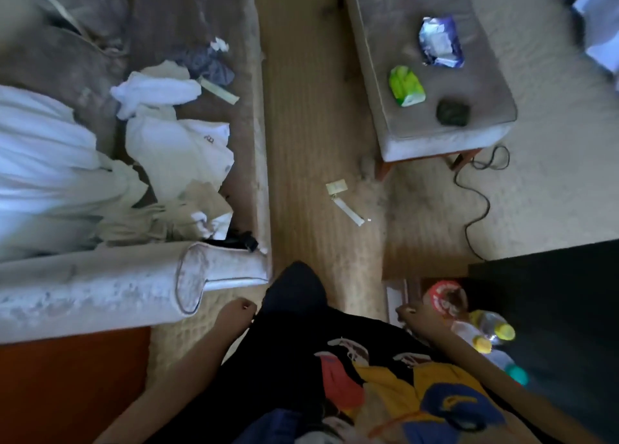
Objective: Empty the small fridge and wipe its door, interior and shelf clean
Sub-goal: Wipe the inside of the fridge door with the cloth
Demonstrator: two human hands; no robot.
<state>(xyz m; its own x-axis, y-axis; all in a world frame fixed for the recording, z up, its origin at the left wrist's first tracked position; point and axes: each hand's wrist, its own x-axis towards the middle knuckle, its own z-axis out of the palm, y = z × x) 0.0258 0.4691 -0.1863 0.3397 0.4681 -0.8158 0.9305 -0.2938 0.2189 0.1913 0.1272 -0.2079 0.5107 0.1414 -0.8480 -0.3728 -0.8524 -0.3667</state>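
Containers clustered just to the right of the right hand (410, 311).
Red-and-white round tub (445, 298) nearest the knuckles; two clear yellow-capped bottles (487, 323) lying tilted beyond the wrist; teal-capped bottle (514, 373) farthest, beside the forearm.

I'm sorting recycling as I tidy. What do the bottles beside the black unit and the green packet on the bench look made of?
The bottles look like clear glossy plastic: see-through bodies with yellow and teal caps. The green packet seems thin plastic film, shiny and crinkled at its edges. The picture is blurred, so both are guesses.
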